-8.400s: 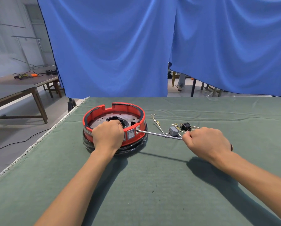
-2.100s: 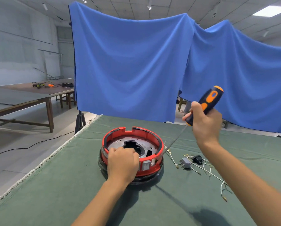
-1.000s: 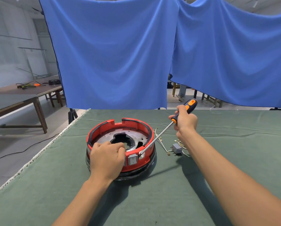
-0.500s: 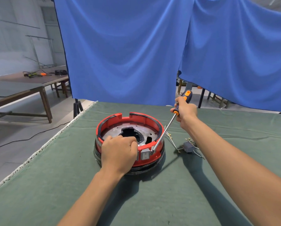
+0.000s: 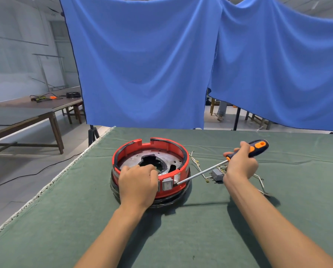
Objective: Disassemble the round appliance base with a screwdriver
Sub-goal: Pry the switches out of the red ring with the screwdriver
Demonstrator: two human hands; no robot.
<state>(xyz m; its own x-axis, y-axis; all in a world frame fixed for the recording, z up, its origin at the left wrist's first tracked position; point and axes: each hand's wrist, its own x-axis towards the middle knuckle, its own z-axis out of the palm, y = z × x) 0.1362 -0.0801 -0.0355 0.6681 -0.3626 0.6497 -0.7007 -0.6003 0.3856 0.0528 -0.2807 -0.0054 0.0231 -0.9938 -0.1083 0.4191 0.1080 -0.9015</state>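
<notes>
Since the prior frame the orange-and-black-handled screwdriver (image 5: pixel 204 172), gripped in the right hand (image 5: pixel 240 165), had dropped flatter, its tip beside the grey rocker switch (image 5: pixel 167 185) on the round red plastic appliance base (image 5: pixel 150 169), which sat on the green cloth-covered table (image 5: pixel 200 229), gripped at its near rim by the left hand (image 5: pixel 138 185); with loose wires and a small grey part (image 5: pixel 216 174) already out beside it, shell and metal plate remained assembled.

Round appliance base (image 5: pixel 178 151): red ring wall on black bottom, perforated metal plate with a dark central opening inside, sitting flat on the surface. Screwdriver (image 5: pixel 202 172): orange-and-black handle, long steel shaft tilted down-left, tip against the red wall beside the grey rocker switch (image 5: pixel 167 185).
</notes>
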